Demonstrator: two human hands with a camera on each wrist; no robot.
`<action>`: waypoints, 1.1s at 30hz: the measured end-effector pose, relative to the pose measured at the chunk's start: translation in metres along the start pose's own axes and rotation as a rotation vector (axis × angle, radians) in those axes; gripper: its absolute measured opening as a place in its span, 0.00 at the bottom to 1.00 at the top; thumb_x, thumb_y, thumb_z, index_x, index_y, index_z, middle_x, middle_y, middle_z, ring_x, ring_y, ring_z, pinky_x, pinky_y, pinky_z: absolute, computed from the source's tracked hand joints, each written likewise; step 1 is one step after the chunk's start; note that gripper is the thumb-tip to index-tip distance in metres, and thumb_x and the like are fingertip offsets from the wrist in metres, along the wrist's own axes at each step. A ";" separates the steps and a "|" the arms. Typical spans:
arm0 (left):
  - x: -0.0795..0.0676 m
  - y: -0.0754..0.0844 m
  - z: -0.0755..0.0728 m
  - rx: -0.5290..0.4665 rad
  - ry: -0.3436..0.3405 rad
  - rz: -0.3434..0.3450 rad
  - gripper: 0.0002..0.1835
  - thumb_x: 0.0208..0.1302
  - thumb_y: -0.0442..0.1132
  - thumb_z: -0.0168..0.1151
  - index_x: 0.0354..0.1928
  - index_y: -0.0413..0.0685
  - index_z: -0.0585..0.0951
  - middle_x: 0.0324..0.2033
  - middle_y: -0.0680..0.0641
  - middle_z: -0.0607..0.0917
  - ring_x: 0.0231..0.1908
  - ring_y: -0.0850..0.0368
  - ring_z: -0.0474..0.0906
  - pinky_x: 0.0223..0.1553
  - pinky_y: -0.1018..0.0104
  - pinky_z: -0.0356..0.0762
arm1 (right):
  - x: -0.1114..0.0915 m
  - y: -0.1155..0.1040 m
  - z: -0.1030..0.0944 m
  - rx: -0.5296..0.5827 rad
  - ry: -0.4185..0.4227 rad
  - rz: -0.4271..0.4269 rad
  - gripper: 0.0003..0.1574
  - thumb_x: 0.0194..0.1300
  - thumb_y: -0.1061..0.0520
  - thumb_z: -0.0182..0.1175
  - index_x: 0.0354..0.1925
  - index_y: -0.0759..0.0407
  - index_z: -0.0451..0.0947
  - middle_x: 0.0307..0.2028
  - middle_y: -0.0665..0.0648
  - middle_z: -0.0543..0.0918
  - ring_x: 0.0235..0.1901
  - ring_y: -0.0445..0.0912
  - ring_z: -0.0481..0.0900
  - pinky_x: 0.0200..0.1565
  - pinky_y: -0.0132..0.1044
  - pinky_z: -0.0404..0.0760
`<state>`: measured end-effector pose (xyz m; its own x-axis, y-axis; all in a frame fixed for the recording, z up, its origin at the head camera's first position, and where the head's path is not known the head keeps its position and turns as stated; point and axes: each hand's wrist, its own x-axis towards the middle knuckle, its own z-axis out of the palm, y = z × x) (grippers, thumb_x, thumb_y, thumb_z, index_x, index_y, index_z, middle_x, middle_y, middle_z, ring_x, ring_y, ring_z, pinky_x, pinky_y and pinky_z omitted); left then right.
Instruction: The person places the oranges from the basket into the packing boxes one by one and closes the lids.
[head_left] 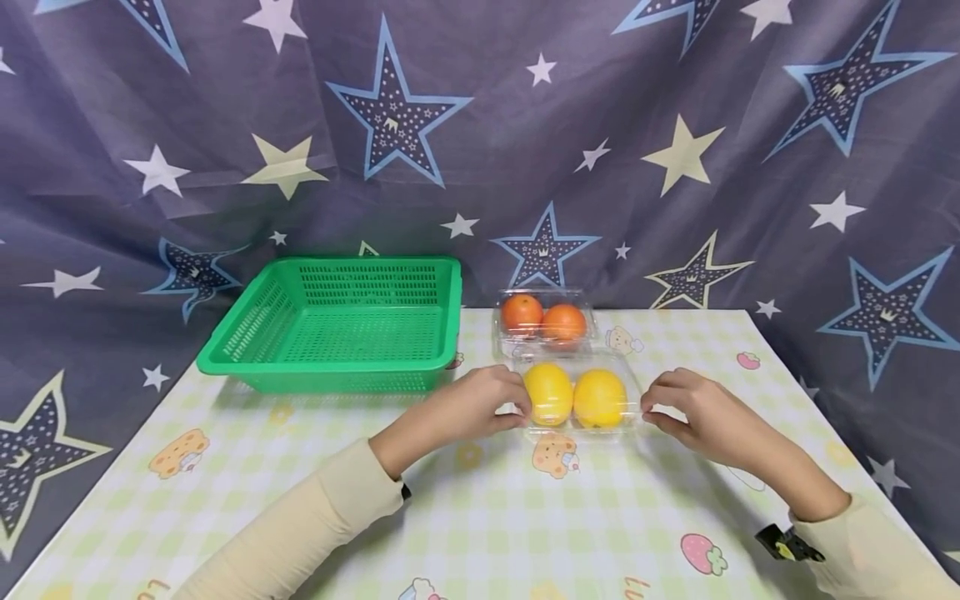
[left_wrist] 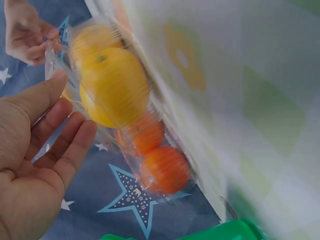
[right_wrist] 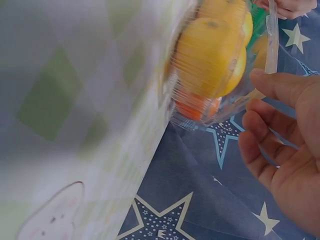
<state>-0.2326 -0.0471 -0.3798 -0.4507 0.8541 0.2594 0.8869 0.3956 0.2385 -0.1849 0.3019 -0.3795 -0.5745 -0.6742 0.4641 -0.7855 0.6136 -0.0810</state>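
A clear plastic clamshell box [head_left: 576, 360] holding two round yellow fruits [head_left: 600, 398] sits between the two hands on the table. My left hand [head_left: 483, 402] pinches the box's left front edge with thumb and fingertips. At the opposite side, my right hand [head_left: 701, 417] pinches the plastic rim between thumb and index finger, its other fingers loosely bent in the right wrist view. Directly behind is a second clear box [head_left: 506, 343] with two orange fruits [head_left: 564, 323] inside. Glare makes it hard to tell whether the front box's lid is fastened.
A green perforated basket [head_left: 330, 379] stands at the back left, beside the left forearm. The checked tablecloth [head_left: 480, 533] covers the table. A star-patterned curtain [head_left: 465, 100] hangs right behind its far edge.
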 end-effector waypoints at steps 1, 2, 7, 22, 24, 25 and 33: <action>0.000 0.000 0.001 0.010 -0.007 0.010 0.04 0.64 0.39 0.73 0.38 0.51 0.89 0.36 0.56 0.87 0.41 0.60 0.81 0.48 0.70 0.79 | -0.001 0.000 0.001 -0.004 0.002 -0.002 0.22 0.49 0.68 0.78 0.36 0.46 0.84 0.36 0.41 0.82 0.37 0.38 0.79 0.39 0.33 0.82; -0.001 0.001 0.002 0.021 -0.013 0.017 0.03 0.64 0.39 0.73 0.39 0.51 0.89 0.36 0.56 0.87 0.41 0.60 0.81 0.48 0.71 0.79 | -0.002 0.000 0.003 -0.007 0.004 -0.004 0.21 0.49 0.67 0.79 0.36 0.46 0.84 0.36 0.41 0.82 0.37 0.39 0.79 0.39 0.34 0.82; -0.003 0.001 0.006 0.047 -0.019 0.019 0.03 0.64 0.39 0.73 0.39 0.52 0.90 0.37 0.57 0.88 0.41 0.60 0.81 0.48 0.72 0.79 | -0.005 -0.001 0.009 -0.007 0.000 -0.002 0.20 0.48 0.67 0.79 0.36 0.47 0.85 0.36 0.41 0.82 0.37 0.39 0.79 0.40 0.36 0.83; -0.007 0.004 0.011 0.264 -0.057 0.092 0.09 0.63 0.44 0.74 0.44 0.53 0.89 0.43 0.56 0.88 0.48 0.58 0.80 0.54 0.70 0.77 | -0.008 -0.001 0.014 -0.028 -0.033 0.015 0.19 0.46 0.61 0.82 0.36 0.49 0.85 0.37 0.43 0.82 0.38 0.40 0.79 0.39 0.38 0.83; -0.007 0.004 0.012 0.360 -0.024 0.165 0.07 0.65 0.44 0.72 0.43 0.54 0.88 0.42 0.57 0.88 0.47 0.59 0.80 0.53 0.71 0.77 | -0.009 -0.001 0.015 -0.037 -0.038 0.018 0.20 0.44 0.60 0.83 0.36 0.49 0.85 0.37 0.43 0.82 0.39 0.40 0.80 0.40 0.39 0.83; -0.008 0.004 0.012 0.404 -0.004 0.203 0.06 0.66 0.44 0.71 0.42 0.54 0.88 0.41 0.57 0.88 0.46 0.59 0.80 0.52 0.72 0.78 | -0.009 -0.001 0.015 -0.045 -0.037 0.014 0.21 0.43 0.60 0.83 0.35 0.49 0.84 0.37 0.44 0.82 0.39 0.41 0.80 0.40 0.40 0.83; -0.008 -0.001 0.018 0.499 0.129 0.344 0.03 0.65 0.36 0.67 0.36 0.52 0.88 0.36 0.57 0.89 0.37 0.62 0.83 0.44 0.73 0.81 | -0.010 0.000 0.020 -0.083 0.017 -0.053 0.23 0.41 0.64 0.83 0.34 0.50 0.83 0.36 0.46 0.82 0.37 0.43 0.78 0.38 0.41 0.81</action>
<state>-0.2279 -0.0481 -0.3992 -0.1112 0.9253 0.3625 0.9100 0.2415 -0.3372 -0.1842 0.3000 -0.4019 -0.5278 -0.7003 0.4806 -0.7927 0.6093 0.0173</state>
